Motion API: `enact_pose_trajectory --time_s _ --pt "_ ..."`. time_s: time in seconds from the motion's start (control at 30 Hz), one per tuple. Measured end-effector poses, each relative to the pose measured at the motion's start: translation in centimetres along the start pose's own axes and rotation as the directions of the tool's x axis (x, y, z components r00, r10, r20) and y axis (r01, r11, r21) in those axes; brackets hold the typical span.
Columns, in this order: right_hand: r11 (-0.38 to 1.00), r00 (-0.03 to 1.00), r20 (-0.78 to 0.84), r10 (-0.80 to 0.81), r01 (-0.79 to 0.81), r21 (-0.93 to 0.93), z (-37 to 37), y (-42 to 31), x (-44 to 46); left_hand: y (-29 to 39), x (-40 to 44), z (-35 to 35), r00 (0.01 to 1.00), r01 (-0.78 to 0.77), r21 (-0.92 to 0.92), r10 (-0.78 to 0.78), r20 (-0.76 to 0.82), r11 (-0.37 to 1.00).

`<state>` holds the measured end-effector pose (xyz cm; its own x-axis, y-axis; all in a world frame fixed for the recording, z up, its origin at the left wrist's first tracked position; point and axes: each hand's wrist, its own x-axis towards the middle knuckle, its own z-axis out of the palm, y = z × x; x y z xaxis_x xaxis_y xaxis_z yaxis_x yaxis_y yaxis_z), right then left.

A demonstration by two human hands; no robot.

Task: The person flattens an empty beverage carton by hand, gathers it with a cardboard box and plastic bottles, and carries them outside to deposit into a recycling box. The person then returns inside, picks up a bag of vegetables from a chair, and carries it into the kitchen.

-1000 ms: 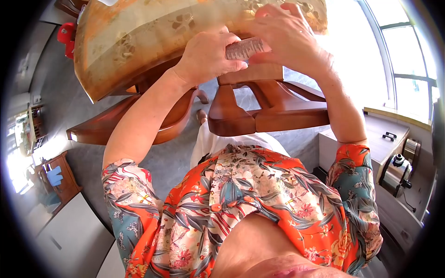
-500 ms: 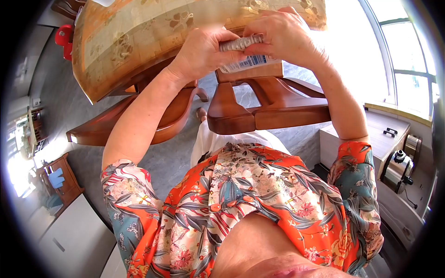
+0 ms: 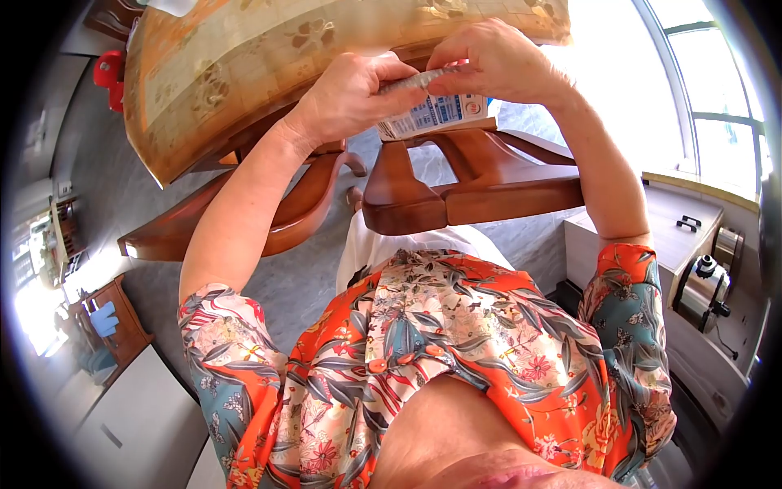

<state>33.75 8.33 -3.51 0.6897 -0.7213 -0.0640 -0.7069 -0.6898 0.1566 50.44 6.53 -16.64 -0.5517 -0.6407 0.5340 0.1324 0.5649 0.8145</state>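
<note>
Between both hands is a container (image 3: 435, 115) with a ridged, greyish-white lid and a white label with blue print. My left hand (image 3: 346, 96) pinches the lid's left end between thumb and fingers. On the other end, the thumb and fingers of my right hand (image 3: 494, 63) close round the lid. The labelled side faces me below the fingers, just above a wooden chair (image 3: 509, 191). Behind the hands lies the edge of a table with a patterned gold cover (image 3: 236, 73). The container's far side is hidden.
A second wooden chair (image 3: 191, 220) stands at the left under the table edge. A red object (image 3: 108, 79) is beyond the table's left end. At the right are a light cabinet (image 3: 652, 224), a shiny metal appliance (image 3: 702, 287) and a bright window (image 3: 717, 98).
The container has tilted, and more of its printed label shows below the fingers. My right hand, spread and blurred a second ago, has closed on the lid.
</note>
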Motion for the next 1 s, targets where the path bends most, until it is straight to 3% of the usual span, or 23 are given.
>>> enact_pose_trajectory --time_s 0.03,0.17,0.27,0.3,0.4,0.43,0.53,0.63,0.73,0.83,0.93,1.0 --pt "1.000 1.000 0.010 0.016 -0.016 -0.011 -0.1 -0.3 0.1 0.2 0.1 0.0 1.000 -0.017 0.028 0.017 0.002 0.999" --pt "0.996 0.995 0.046 0.087 -0.087 -0.003 -0.7 -0.4 0.6 -0.7 0.3 -0.1 0.998 0.053 -0.154 -0.057 -0.026 0.987" --pt "0.896 0.921 0.092 0.380 -0.391 0.210 -4.3 -0.9 0.6 -0.7 0.6 -0.7 0.993 0.082 -0.303 -0.105 -0.060 0.949" --pt "0.949 0.970 -0.108 0.219 -0.185 0.255 -3.4 1.2 0.2 -0.3 0.6 -1.0 0.991 0.079 -0.347 -0.110 -0.071 0.934" --pt "0.866 0.949 0.054 0.310 -0.305 0.396 -3.6 1.6 0.0 0.5 0.5 -1.2 0.991 0.065 -0.397 -0.107 -0.086 0.916" --pt "0.907 0.935 0.039 0.352 -0.351 0.231 -3.7 1.5 0.1 0.6 0.5 -1.2 0.991 0.059 -0.400 -0.103 -0.088 0.915" --pt "0.827 0.882 0.070 0.466 -0.463 0.320 -4.6 0.3 0.3 0.5 0.8 -1.6 0.993 0.043 -0.417 -0.083 -0.078 0.908" --pt "0.805 0.891 0.094 0.445 -0.444 0.393 -4.2 1.4 0.2 0.7 0.8 -1.7 0.992 0.073 -0.414 -0.109 -0.062 0.907" --pt "0.714 0.953 0.122 0.276 -0.288 0.638 -3.4 1.9 0.4 0.6 0.9 -1.9 0.982 0.176 -0.364 -0.189 0.000 0.914" --pt "0.789 0.965 0.118 0.234 -0.259 0.557 -3.5 0.7 1.2 1.5 0.9 -1.2 0.979 0.205 -0.419 -0.179 0.100 0.885" --pt "0.766 0.949 0.023 0.314 -0.268 0.584 -3.6 0.4 1.3 1.0 0.7 -2.0 0.984 0.163 -0.427 -0.180 0.001 0.890" --pt "0.625 0.950 0.040 0.310 -0.236 0.744 -3.3 1.7 0.7 0.2 0.8 -2.6 0.978 0.110 -0.577 -0.192 -0.082 0.810"
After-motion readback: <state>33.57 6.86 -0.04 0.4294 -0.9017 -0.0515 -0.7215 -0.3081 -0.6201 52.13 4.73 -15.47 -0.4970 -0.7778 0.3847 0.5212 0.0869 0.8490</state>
